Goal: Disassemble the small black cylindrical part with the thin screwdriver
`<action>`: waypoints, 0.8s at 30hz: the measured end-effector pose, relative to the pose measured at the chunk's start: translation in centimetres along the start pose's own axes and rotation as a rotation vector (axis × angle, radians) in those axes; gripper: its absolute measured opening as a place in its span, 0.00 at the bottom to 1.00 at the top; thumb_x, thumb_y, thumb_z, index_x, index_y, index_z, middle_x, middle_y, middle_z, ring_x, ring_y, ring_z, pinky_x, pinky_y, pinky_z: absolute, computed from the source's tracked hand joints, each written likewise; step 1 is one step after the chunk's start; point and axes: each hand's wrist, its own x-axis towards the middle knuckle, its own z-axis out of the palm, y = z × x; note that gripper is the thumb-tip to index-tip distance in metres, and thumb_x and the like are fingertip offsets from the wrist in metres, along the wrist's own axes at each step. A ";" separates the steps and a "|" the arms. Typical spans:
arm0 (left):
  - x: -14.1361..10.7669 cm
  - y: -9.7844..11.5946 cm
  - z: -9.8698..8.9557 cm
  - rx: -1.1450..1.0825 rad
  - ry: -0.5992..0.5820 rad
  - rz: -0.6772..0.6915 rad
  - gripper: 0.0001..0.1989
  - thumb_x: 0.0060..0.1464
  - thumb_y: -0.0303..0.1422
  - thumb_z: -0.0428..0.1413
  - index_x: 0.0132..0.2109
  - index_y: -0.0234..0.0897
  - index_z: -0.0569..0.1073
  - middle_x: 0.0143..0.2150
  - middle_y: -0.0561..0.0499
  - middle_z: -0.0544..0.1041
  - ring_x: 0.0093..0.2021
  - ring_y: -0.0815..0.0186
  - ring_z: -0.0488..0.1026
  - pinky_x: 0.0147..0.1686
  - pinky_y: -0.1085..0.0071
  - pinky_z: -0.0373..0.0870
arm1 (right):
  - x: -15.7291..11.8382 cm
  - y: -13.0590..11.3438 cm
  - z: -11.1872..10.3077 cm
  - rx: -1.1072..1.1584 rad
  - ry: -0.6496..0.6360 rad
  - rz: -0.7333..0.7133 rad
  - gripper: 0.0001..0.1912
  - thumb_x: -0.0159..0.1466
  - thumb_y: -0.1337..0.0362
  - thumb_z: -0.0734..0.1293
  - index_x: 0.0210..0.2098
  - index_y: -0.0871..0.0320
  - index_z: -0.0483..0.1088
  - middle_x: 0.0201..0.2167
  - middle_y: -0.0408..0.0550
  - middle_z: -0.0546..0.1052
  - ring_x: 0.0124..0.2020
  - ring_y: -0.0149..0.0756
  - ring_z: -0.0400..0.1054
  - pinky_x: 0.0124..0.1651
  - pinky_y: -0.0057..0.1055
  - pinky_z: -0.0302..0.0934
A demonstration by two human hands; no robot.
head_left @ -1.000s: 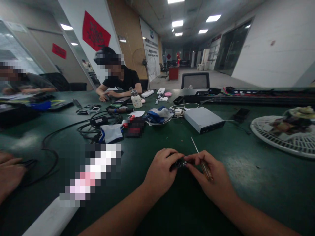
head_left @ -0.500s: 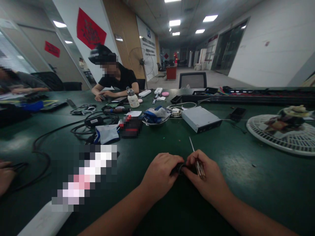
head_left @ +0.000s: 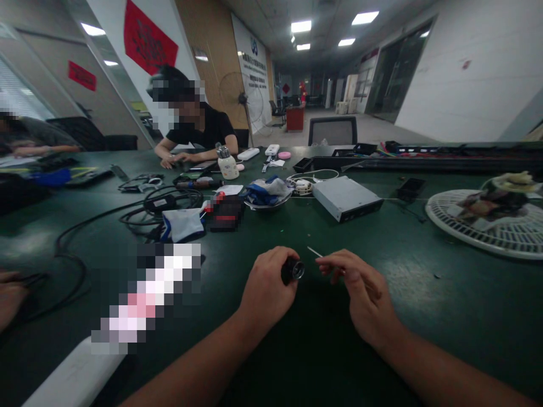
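Note:
My left hand (head_left: 266,285) is wrapped round a small black cylinder (head_left: 293,271), whose shiny ringed end looks like a lens and faces right. Much of its body is hidden by the fingers. A little to the right, apart from the cylinder, my right hand (head_left: 367,291) holds a screwdriver (head_left: 314,251). Its thin metal shaft points up and left from the fingertips, and its handle is hidden in the hand. Both hands are just above the dark green table (head_left: 322,350).
Ahead lie a grey metal drive box (head_left: 347,198), a bowl of blue-white cloth (head_left: 267,191) and a folded glove (head_left: 183,224). A white fan grille (head_left: 453,232) sits right. Black cables (head_left: 68,237) run along the left, near another person's hand (head_left: 11,299). Opposite sits a person (head_left: 207,130).
My hands have parted. The left has turned the black cylinder so its ringed end shows; the right has drawn away, and the screwdriver now tilts left with its handle inside the hand.

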 end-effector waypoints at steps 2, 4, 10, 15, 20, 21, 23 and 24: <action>0.0 -0.1 0.0 -0.009 0.015 -0.027 0.17 0.47 0.19 0.58 0.43 0.41 0.71 0.41 0.52 0.77 0.45 0.59 0.74 0.49 0.58 0.69 | -0.3 -0.1 -0.2 -0.009 0.005 -0.078 0.25 0.74 0.53 0.53 0.40 0.53 0.78 0.36 0.48 0.75 0.34 0.38 0.69 0.35 0.35 0.61; 0.0 -0.1 0.0 -0.017 0.020 -0.032 0.17 0.47 0.19 0.58 0.42 0.41 0.71 0.41 0.52 0.77 0.44 0.59 0.74 0.49 0.58 0.70 | -0.5 -0.4 -0.2 -0.023 -0.012 -0.103 0.25 0.75 0.55 0.53 0.37 0.54 0.79 0.34 0.48 0.75 0.33 0.37 0.70 0.35 0.35 0.61; 0.0 -0.1 0.0 -0.028 0.014 0.002 0.16 0.46 0.19 0.59 0.42 0.41 0.72 0.41 0.53 0.77 0.44 0.60 0.74 0.48 0.59 0.70 | 0.1 -1.0 0.1 -0.076 -0.098 -0.061 0.16 0.71 0.65 0.59 0.39 0.54 0.79 0.35 0.48 0.77 0.36 0.37 0.72 0.38 0.34 0.64; 0.0 0.1 -0.1 -0.025 -0.003 0.002 0.15 0.47 0.20 0.59 0.40 0.41 0.71 0.39 0.53 0.77 0.43 0.60 0.74 0.47 0.59 0.70 | 0.2 -1.1 0.3 -0.067 -0.189 -0.053 0.15 0.71 0.66 0.59 0.39 0.53 0.79 0.35 0.47 0.77 0.37 0.37 0.72 0.39 0.35 0.65; 0.0 0.1 -0.2 -0.022 -0.010 0.008 0.14 0.48 0.20 0.58 0.41 0.41 0.72 0.40 0.52 0.77 0.43 0.60 0.73 0.47 0.59 0.69 | 0.0 -0.6 0.3 -0.120 -0.116 -0.017 0.16 0.71 0.64 0.59 0.35 0.54 0.78 0.32 0.47 0.76 0.35 0.38 0.71 0.37 0.35 0.64; 0.0 0.1 -0.2 -0.020 -0.014 0.006 0.14 0.48 0.20 0.58 0.41 0.41 0.72 0.40 0.53 0.77 0.43 0.60 0.73 0.47 0.59 0.69 | 0.0 -0.6 0.3 -0.118 -0.105 -0.017 0.16 0.71 0.64 0.59 0.35 0.54 0.78 0.33 0.47 0.76 0.35 0.38 0.71 0.37 0.35 0.64; 0.0 0.1 -0.2 -0.013 -0.020 0.005 0.14 0.48 0.20 0.59 0.41 0.41 0.72 0.40 0.53 0.77 0.43 0.59 0.73 0.46 0.59 0.69 | 0.1 -0.7 0.2 -0.098 -0.106 -0.038 0.15 0.71 0.65 0.59 0.38 0.54 0.78 0.35 0.47 0.76 0.35 0.37 0.71 0.37 0.34 0.64; 0.0 0.1 -0.2 -0.009 -0.023 0.007 0.14 0.47 0.20 0.59 0.41 0.41 0.72 0.40 0.53 0.77 0.44 0.59 0.73 0.46 0.59 0.69 | 0.1 -0.8 0.2 -0.086 -0.118 -0.055 0.14 0.71 0.65 0.60 0.39 0.54 0.78 0.36 0.47 0.76 0.36 0.37 0.71 0.37 0.34 0.64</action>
